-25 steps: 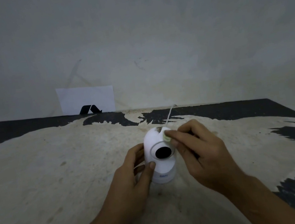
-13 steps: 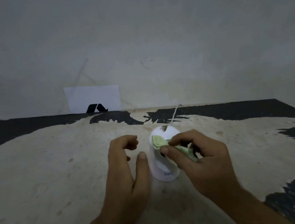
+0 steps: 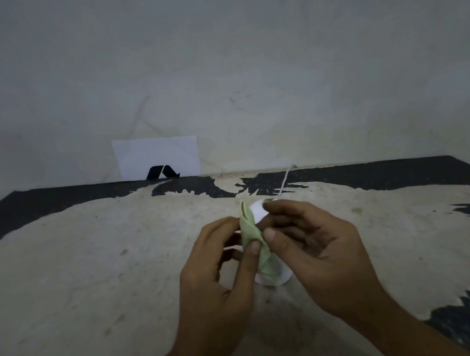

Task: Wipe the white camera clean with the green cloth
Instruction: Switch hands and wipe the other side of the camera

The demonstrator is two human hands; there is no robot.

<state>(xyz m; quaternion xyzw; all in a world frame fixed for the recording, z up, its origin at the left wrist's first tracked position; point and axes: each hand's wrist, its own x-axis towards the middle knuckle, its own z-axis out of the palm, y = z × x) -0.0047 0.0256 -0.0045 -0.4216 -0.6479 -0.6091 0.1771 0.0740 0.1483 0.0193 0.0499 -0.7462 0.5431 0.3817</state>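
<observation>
Left hand (image 3: 211, 274): fingers curled, thumb and fingertips pinched on the left side of the cloth; nothing else held.
Right hand (image 3: 320, 253): fingers half curled, thumb tip pressed to the cloth's right edge, just beside the left thumb; the index finger arches over the camera's top.
Cloth (image 3: 255, 241): pale green, bunched into a narrow upright fold, gripped between both hands and draped down the near face of the camera; its upper tip stands free above the fingers.
Camera (image 3: 257, 209): white, rounded, upright on the tabletop at centre; mostly hidden by hands and cloth, only the domed top and the base rim showing. Whether the cloth presses on it cannot be told.
Cord (image 3: 285, 179): thin, white, running from the camera's far side toward the wall.
Tabletop (image 3: 90, 273): pale, worn, with black patches along the far and right edges.
Card (image 3: 157, 158): white with a black mark, leaning against the wall at far left.
</observation>
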